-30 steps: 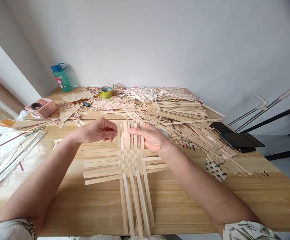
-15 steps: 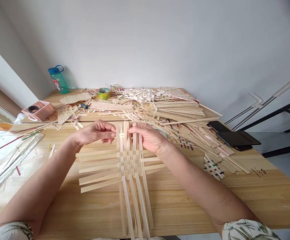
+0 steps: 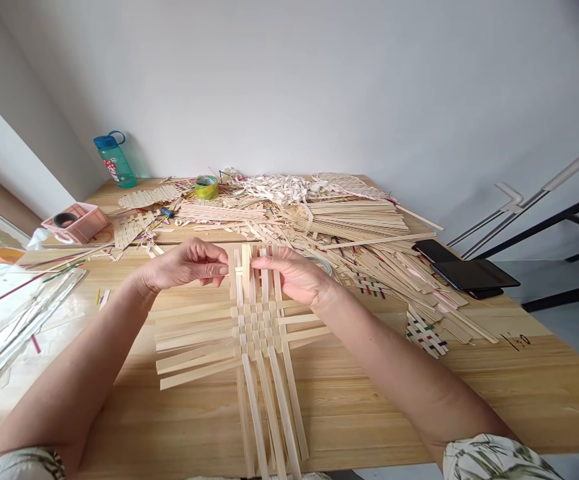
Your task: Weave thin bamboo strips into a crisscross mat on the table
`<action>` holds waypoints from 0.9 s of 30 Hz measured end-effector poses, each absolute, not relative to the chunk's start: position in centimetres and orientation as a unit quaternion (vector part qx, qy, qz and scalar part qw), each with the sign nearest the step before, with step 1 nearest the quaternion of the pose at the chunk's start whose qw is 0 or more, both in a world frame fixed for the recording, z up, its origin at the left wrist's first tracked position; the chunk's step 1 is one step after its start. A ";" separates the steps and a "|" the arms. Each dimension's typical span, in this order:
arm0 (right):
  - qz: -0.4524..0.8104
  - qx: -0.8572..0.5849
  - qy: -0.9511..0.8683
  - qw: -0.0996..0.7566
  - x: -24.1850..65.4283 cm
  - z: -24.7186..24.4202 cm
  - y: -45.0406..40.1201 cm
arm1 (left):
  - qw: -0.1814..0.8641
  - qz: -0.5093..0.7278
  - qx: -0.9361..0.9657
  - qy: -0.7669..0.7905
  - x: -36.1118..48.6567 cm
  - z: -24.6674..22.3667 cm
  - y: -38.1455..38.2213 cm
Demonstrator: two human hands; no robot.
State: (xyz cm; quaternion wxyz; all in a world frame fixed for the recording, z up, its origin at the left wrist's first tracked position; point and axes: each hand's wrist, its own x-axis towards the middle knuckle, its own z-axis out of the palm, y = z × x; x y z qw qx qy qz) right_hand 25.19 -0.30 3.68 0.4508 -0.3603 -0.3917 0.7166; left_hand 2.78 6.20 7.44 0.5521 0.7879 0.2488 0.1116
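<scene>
A woven piece of pale bamboo strips (image 3: 255, 328) lies in front of me, a tight checkered middle with loose strip ends on every side. At its far edge my left hand (image 3: 194, 264) is closed, thumb and forefinger pinching the end of a short crosswise strip (image 3: 240, 271). My right hand (image 3: 296, 275) reaches in from the other side, its thumb and fingers closed on the raised lengthwise strips (image 3: 264, 277). One wide lengthwise strip (image 3: 246, 267) stands in front of the crosswise strip between my hands. The fingertips behind the strips are partly hidden.
Loose bamboo strips (image 3: 354, 220) pile up across the back and right. A yellow tape roll (image 3: 206, 188), pink basket (image 3: 82, 227) and blue-green bottle (image 3: 115, 163) stand at back left. Right, there are dark tablets (image 3: 476, 275) and a small colored woven piece (image 3: 425, 333).
The wide lengthwise strip between my hands has shifted slightly left, and my right fingertips have moved a little left with it. My left hand keeps its pinch. The view has shifted slightly.
</scene>
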 end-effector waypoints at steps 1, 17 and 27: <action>0.721 -0.366 -0.382 0.448 25.2 3.5 -0.3 | 0.553 0.113 0.789 0.245 2.8 7.4 6.2; 0.649 -0.399 -0.438 0.477 25.0 3.1 -0.2 | 0.565 0.086 0.782 0.248 3.4 6.2 6.7; 0.677 -0.394 -0.426 0.453 24.9 3.4 -0.7 | 0.697 0.111 0.669 0.233 4.2 4.6 7.1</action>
